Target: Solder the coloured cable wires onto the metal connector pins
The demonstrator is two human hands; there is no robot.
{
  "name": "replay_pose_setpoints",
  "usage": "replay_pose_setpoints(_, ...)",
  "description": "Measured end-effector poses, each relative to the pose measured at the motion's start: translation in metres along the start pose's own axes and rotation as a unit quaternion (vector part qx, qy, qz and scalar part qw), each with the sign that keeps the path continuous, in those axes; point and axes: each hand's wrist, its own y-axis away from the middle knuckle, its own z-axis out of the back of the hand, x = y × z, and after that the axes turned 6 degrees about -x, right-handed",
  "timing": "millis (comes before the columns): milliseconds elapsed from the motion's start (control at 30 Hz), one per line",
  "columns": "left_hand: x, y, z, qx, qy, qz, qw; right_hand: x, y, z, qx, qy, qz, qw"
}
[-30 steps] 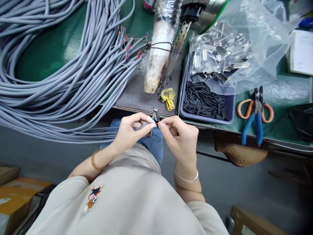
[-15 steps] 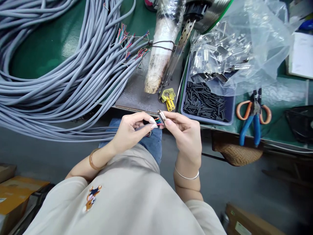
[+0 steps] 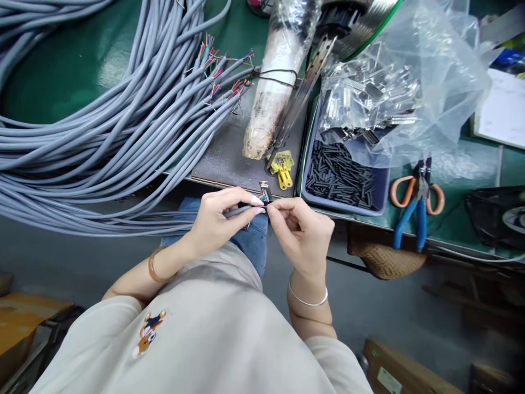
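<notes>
My left hand [image 3: 219, 216] pinches the end of a grey cable [image 3: 235, 211] just below the bench edge. My right hand [image 3: 301, 232] is closed beside it, fingertips at the small metal connector [image 3: 265, 192] on the cable's coloured wires. Both hands meet in front of my lap, over blue jeans. A large coil of grey cables [image 3: 102, 126] with stripped coloured ends lies on the green bench [image 3: 61, 71] to the left.
A wrapped white tool [image 3: 273, 93] lies on a dark metal plate [image 3: 229, 158]. A blue tray [image 3: 340, 178] holds black sleeves under a clear bag of metal shells [image 3: 389, 93]. Orange scissors and blue pliers [image 3: 414, 205] lie right. Cardboard boxes [image 3: 394, 366] stand on the floor.
My right hand turned the connector from lying sideways to upright and drew closer to my left hand's fingertips. The view has shifted slightly rightward.
</notes>
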Motion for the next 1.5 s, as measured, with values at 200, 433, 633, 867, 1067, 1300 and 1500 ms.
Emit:
replay_pose_setpoints(200, 0.002, 0.004, -0.005, -0.042, -0.026, 0.023, 0.999, -0.001, -0.001, -0.004, -0.191, -0.095, -0.025, 0.977)
replay_pose_setpoints(433, -0.002, -0.013, 0.002, -0.008, 0.179, 0.21, 0.961, -0.006, 0.001, -0.017, -0.333, -0.05, 0.018, 0.942)
replay_pose_setpoints(633, -0.004, -0.02, 0.0, -0.009, 0.192, 0.224, 0.956, -0.013, 0.008, -0.027, -0.147, -0.08, -0.006, 0.986)
replay_pose_setpoints(867, 0.001, -0.022, -0.013, -0.113, 0.043, 0.108, 0.987, -0.012, -0.004, -0.037, -0.181, 0.003, 0.089, 0.98)
replay_pose_setpoints(1067, 0.001, -0.025, -0.018, -0.135, -0.028, 0.05, 0.989, -0.018, -0.011, -0.038, -0.184, 0.0, 0.095, 0.978)
replay_pose_setpoints(1300, -0.001, -0.028, -0.017, -0.135, -0.031, 0.034, 0.99, -0.021, -0.018, -0.037, -0.181, -0.025, 0.09, 0.979)
replay_pose_setpoints(1500, -0.001, -0.03, -0.018, -0.138, -0.019, 0.038, 0.99, -0.022, -0.019, -0.038, -0.177, -0.023, 0.09, 0.98)
